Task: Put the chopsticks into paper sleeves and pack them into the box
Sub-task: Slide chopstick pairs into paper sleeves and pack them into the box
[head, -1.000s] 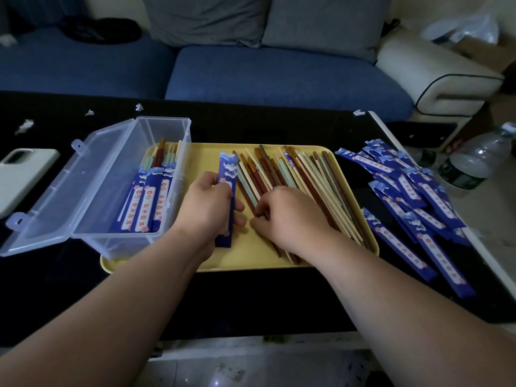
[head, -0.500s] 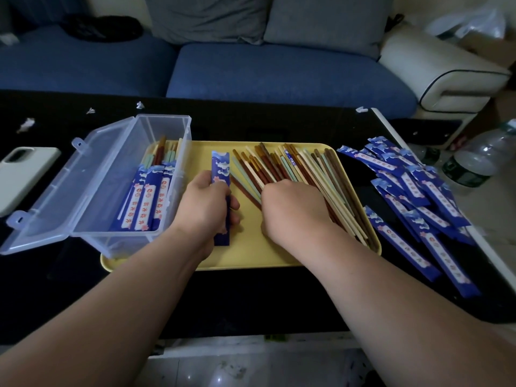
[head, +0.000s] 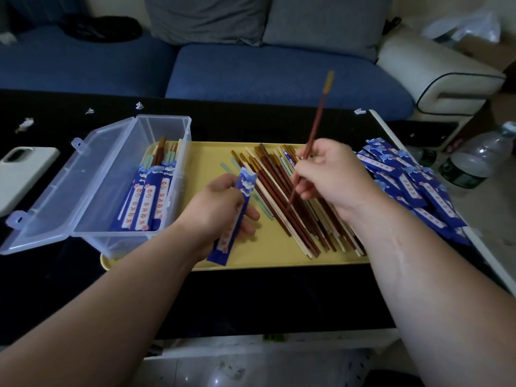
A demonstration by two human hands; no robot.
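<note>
Head view: the left hand (head: 220, 208) grips a blue sleeve (head: 237, 210) in closed fingers (head: 251, 216) above the tray (head: 212, 163). The right hand (head: 332, 177) pinches a red chopstick (head: 315, 121), raised steeply over the loose chopsticks (head: 293, 213). The open box (head: 117, 177) holds sleeved pairs. Spare sleeves (head: 413, 191) lie on the surface (head: 251, 297).

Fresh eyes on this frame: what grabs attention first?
The right hand holds a red-brown chopstick tilted up over the loose chopsticks on the yellow tray, centre frame. Beside it the left hand grips a blue paper sleeve. A clear plastic box with sleeved chopsticks stands open at left; a heap of blue sleeves lies at right.
</note>
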